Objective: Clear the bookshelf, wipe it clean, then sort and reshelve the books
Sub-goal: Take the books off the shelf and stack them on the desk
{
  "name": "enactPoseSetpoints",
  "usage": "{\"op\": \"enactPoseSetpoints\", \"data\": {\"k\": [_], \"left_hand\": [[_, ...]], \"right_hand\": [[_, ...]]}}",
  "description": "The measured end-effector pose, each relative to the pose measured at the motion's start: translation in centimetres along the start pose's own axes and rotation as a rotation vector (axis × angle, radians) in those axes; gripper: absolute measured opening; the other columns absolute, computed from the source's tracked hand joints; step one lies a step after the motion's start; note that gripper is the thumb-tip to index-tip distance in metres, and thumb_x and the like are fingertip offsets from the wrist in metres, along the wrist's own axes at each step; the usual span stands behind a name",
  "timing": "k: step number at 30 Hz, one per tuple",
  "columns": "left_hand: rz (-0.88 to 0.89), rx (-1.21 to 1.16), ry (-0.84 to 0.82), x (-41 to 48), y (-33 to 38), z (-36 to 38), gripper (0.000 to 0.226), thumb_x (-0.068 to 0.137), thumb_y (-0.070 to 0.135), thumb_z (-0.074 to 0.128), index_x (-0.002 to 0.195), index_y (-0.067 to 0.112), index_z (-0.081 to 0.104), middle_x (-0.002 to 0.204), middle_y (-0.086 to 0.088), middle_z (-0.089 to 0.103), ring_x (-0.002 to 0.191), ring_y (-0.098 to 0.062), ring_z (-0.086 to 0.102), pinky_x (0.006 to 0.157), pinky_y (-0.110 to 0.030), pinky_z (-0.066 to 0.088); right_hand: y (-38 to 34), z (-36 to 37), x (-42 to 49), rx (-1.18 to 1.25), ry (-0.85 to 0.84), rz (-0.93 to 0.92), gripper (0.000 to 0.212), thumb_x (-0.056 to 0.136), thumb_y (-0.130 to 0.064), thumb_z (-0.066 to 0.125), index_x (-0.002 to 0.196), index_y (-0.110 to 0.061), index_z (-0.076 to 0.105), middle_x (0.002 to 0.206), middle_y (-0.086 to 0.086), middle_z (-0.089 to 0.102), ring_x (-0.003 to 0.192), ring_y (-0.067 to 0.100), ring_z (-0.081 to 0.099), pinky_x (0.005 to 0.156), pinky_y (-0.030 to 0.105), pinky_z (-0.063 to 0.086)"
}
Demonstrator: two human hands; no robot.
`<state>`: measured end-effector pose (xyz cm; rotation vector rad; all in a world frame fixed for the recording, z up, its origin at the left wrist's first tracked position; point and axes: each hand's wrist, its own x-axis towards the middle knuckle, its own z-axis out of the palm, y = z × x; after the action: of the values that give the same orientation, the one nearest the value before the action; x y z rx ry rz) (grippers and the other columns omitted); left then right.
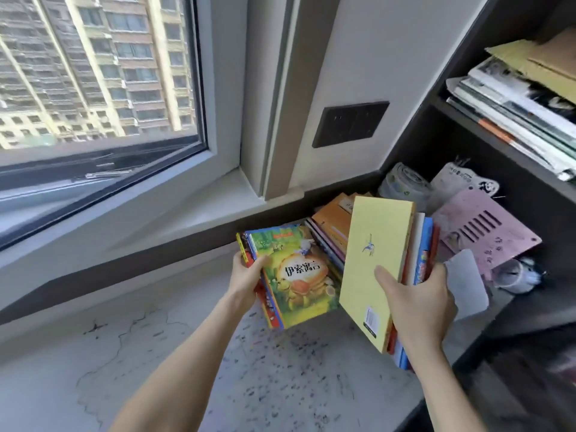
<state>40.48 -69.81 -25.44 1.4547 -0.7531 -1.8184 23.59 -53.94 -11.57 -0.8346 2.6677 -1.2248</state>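
Left hand grips the green book, titled 伊索寓言, pointing eleven o'clock; right hand grips the yellow book, pointing twelve.

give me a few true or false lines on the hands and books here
1. The left hand grips the green book. True.
2. The right hand is empty. False: it holds the yellow book, with more books behind it.
3. The magazines stand upright. False: they lie flat in a stack.
4. A dark socket plate is on the wall. True.
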Motion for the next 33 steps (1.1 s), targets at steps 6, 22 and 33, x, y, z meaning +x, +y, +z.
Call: {"op": "enactPoseSetpoints", "data": {"k": [6,22,33], "left_hand": [[-0.027,0.294,0.115,3.0,-1.8,2.0,0.054,0.084,0.026,0.072,0.123,0.003,0.042,0.11,-0.008,0.058,0.099,-0.024,0.059,0.085,-0.035,0.049],[0.022,0.544,0.055,0.2,2.8,-4.6,0.031,0.097,0.036,0.05,0.105,0.006,0.054,0.097,-0.013,0.062,0.083,-0.023,0.061,0.075,-0.038,0.057],[0.237,0.676,-0.079,-4.4,8.6,-3.0,0.018,0.095,0.025,0.05,0.099,0.012,0.062,0.099,-0.01,0.067,0.089,-0.022,0.065,0.071,-0.033,0.058]], "right_hand": [[-0.8,2.1,1.8,-0.132,0.009,-0.04,0.044,0.071,-0.034,0.078,0.092,-0.014,0.045,0.073,-0.006,0.054,0.06,0.018,0.05,0.057,0.028,0.034],[-1.4,21.2,-5.2,-1.199,-0.382,-0.581,0.078,0.095,-0.037,0.048,0.153,-0.014,0.003,0.143,0.027,0.036,0.114,0.049,0.051,0.075,0.038,0.049],[-6.2,11.8,-3.4,-0.558,-0.656,-0.392,0.046,0.094,-0.049,0.051,0.127,-0.016,0.053,0.12,0.006,0.061,0.108,0.026,0.058,0.075,0.032,0.048]]}}
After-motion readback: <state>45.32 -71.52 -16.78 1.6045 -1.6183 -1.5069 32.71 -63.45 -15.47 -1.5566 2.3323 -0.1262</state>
